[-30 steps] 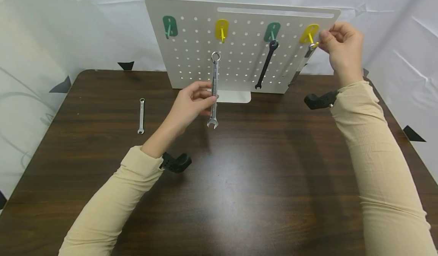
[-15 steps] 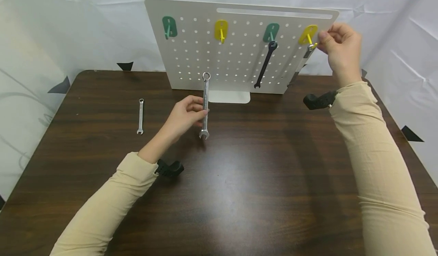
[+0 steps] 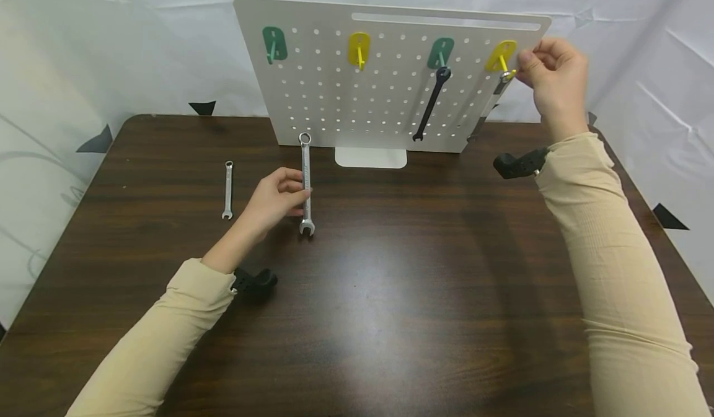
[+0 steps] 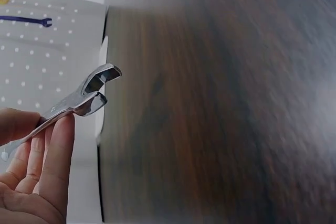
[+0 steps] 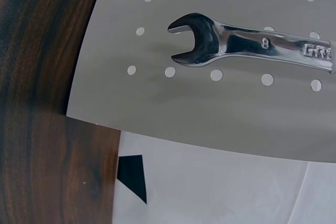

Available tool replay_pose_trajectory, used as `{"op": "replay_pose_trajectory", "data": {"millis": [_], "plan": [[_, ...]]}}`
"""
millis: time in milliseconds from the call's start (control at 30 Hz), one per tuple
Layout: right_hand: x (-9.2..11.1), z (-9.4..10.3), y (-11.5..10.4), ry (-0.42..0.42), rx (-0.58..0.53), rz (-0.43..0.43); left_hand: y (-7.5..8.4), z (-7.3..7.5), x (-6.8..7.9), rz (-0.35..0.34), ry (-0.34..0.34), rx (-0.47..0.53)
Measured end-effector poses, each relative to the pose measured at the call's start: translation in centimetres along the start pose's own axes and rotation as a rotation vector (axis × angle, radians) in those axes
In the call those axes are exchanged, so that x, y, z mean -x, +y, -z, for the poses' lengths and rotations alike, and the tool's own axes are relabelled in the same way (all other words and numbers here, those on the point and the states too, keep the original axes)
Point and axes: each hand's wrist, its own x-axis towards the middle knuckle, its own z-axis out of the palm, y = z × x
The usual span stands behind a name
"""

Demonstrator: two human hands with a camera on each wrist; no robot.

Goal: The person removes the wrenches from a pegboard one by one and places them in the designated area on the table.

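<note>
My left hand [image 3: 276, 195] pinches a silver combination wrench [image 3: 306, 163] between thumb and fingers, ring end up, over the table left of the pegboard's base. In the left wrist view, the open jaw of this wrench [image 4: 94, 90] points away from the fingers. My right hand [image 3: 558, 85] pinches the right edge of the white pegboard [image 3: 390, 95], close beside a yellow hook [image 3: 502, 57]. A second silver wrench [image 5: 252, 43] hangs there by its ring. A black wrench [image 3: 432, 104] hangs from the green hook [image 3: 440, 53] to its left.
A smaller silver wrench [image 3: 228, 191] lies on the dark wooden table [image 3: 418, 293], left of my left hand. Another green hook [image 3: 274, 44] and yellow hook [image 3: 359, 49] hold nothing. A white sheet [image 3: 167, 51] backs the table.
My left hand has carried its wrench down and to the left, away from the pegboard. My right hand and the hanging wrenches have stayed in place.
</note>
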Motion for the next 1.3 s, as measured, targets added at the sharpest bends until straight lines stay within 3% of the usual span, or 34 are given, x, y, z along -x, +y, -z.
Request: {"op": "replay_pose_trajectory", "data": {"millis": [567,1300], "plan": [[0.1,-0.1,-0.1,-0.006,-0.024,-0.005,-1.9,2.7,0.7,0.066,0.033,-0.021],[0.2,-0.2,-0.1,0.008,0.012,-0.007,-2.2,2.8,0.1,0.145,-0.039,-0.069]]}}
